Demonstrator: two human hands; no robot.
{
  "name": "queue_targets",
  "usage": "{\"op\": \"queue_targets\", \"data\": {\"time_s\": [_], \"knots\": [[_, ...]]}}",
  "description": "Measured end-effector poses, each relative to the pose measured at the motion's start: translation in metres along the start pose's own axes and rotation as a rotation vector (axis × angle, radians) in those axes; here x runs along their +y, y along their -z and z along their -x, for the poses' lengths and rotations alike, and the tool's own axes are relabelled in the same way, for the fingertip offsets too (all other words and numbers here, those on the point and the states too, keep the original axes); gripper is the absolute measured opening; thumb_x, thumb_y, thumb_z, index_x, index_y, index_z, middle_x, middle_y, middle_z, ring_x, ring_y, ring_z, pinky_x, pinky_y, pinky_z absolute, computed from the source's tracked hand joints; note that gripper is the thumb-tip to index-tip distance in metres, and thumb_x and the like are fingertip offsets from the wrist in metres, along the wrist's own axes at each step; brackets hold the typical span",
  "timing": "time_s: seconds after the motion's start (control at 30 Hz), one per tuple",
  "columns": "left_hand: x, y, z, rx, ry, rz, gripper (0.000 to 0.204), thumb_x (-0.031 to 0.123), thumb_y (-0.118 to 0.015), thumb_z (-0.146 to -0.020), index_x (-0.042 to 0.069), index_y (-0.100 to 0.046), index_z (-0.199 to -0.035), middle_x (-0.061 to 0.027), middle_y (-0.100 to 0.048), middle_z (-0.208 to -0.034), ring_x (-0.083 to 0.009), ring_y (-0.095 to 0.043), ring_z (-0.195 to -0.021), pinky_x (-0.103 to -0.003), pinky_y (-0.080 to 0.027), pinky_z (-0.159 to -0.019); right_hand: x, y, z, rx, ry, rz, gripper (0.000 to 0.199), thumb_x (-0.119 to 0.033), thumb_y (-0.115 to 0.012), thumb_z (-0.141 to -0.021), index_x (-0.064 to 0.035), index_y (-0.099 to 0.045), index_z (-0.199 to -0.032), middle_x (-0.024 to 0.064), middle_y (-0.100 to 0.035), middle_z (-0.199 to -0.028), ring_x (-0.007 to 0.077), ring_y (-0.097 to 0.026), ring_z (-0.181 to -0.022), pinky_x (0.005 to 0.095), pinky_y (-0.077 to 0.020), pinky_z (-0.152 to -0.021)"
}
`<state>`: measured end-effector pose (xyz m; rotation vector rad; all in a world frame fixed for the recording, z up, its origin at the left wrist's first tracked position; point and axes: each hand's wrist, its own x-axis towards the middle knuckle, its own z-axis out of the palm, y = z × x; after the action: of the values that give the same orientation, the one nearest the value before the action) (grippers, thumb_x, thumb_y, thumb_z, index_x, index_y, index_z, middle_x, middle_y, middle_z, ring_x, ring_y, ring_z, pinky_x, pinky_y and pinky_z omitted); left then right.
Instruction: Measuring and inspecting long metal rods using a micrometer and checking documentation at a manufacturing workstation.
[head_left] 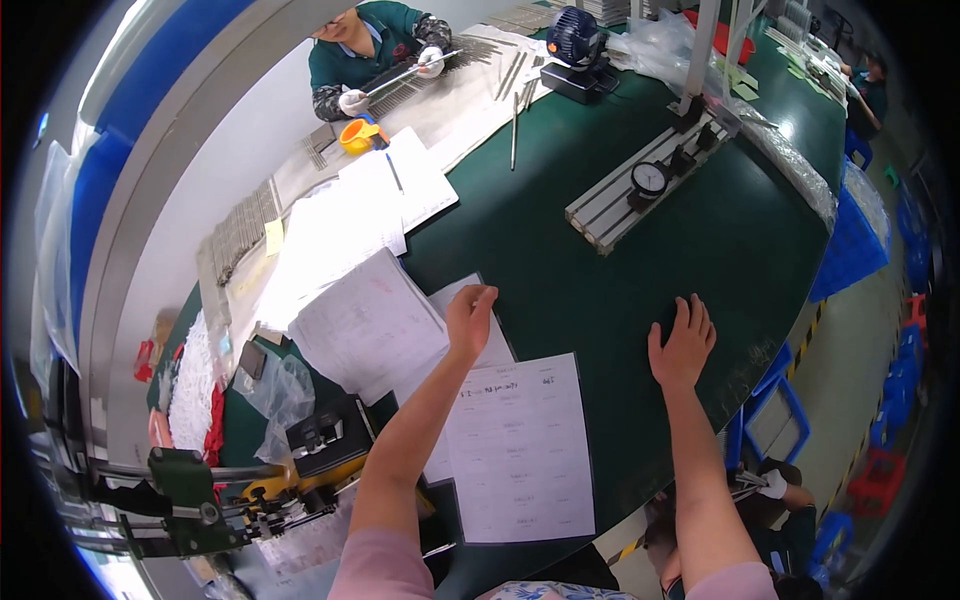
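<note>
My left hand (pixel 470 322) is over a sheet beside the thick stack of papers (pixel 365 322), its fingers curled together. Whether anything is pinched in them is hidden. My right hand (pixel 684 345) is over the green tabletop (pixel 590 310), fingers stretched and apart, holding nothing. Between my forearms lies a white printed sheet (pixel 522 450) in a clear sleeve, with some handwriting near its top. Beyond my hands stands a grey metal rail with a round dial gauge (pixel 649 179) mounted on it.
Across the table, a gloved person (pixel 375 60) holds a long thin rod above many rods. Nearby are a black fan (pixel 576 50) and a yellow tape dispenser (pixel 361 135). A black-and-yellow device (pixel 330 440) stands left of my arm. Another gloved person (pixel 775 490) is at lower right.
</note>
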<state>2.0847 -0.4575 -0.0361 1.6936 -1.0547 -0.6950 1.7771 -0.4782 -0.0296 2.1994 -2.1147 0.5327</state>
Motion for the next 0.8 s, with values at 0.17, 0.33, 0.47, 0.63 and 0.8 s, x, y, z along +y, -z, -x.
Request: {"op": "queue_targets", "data": {"time_s": [0.17,0.33,0.47,0.63,0.8], "knots": [[0.003,0.003,-0.018,0.085,0.384,0.375,0.021,0.021,-0.048,-0.083,0.007,-0.063,-0.085,-0.0056,-0.063,-0.086,-0.0160,-0.059,-0.075,-0.027,-0.046,-0.064,0.003,0.000,0.001,0.005,0.007,0.001,0.052,-0.029,-0.055,-0.079,-0.0078,-0.041,-0.125,0.0154,-0.036,-0.134,0.0311,-0.033,-0.126,0.0473,-0.0234,-0.103],[0.031,0.019,-0.089,0.030,0.502,0.616,0.030,0.028,-0.048,-0.084,0.009,-0.052,-0.107,-0.0081,-0.058,-0.100,-0.0209,-0.059,-0.078,-0.034,-0.048,-0.064,0.003,0.000,0.002,-0.005,0.009,0.022,0.052,-0.028,-0.055,-0.079,-0.0070,-0.041,-0.125,0.0160,-0.036,-0.134,0.0317,-0.033,-0.125,0.0478,-0.0240,-0.102],[0.067,0.036,-0.171,0.371,0.456,0.684,0.046,0.031,-0.054,-0.081,0.007,-0.045,-0.119,-0.0134,-0.049,-0.113,-0.0292,-0.055,-0.090,-0.042,-0.049,-0.069,0.000,-0.002,0.001,0.011,0.020,0.023,0.052,-0.028,-0.055,-0.079,-0.0066,-0.041,-0.125,0.0163,-0.036,-0.134,0.0321,-0.033,-0.125,0.0479,-0.0240,-0.102],[0.063,0.052,-0.209,0.646,-0.004,-0.776,0.064,0.030,-0.065,-0.072,0.000,-0.042,-0.123,-0.0176,-0.046,-0.120,-0.0356,-0.041,-0.114,-0.042,-0.037,-0.095,0.001,0.004,-0.001,0.005,0.024,0.015,0.053,-0.028,-0.055,-0.079,-0.0062,-0.041,-0.125,0.0167,-0.036,-0.134,0.0332,-0.033,-0.125,0.0483,-0.0241,-0.102],[0.047,0.073,-0.248,0.324,0.096,-0.908,0.071,0.040,-0.062,-0.075,0.003,-0.037,-0.130,-0.0169,-0.054,-0.115,-0.0312,-0.053,-0.107,-0.044,-0.044,-0.088,-0.001,0.005,0.000,-0.015,0.010,0.011,0.053,-0.028,-0.056,-0.078,-0.0060,-0.041,-0.124,0.0167,-0.036,-0.134,0.0332,-0.033,-0.125,0.0486,-0.0237,-0.102]]}}
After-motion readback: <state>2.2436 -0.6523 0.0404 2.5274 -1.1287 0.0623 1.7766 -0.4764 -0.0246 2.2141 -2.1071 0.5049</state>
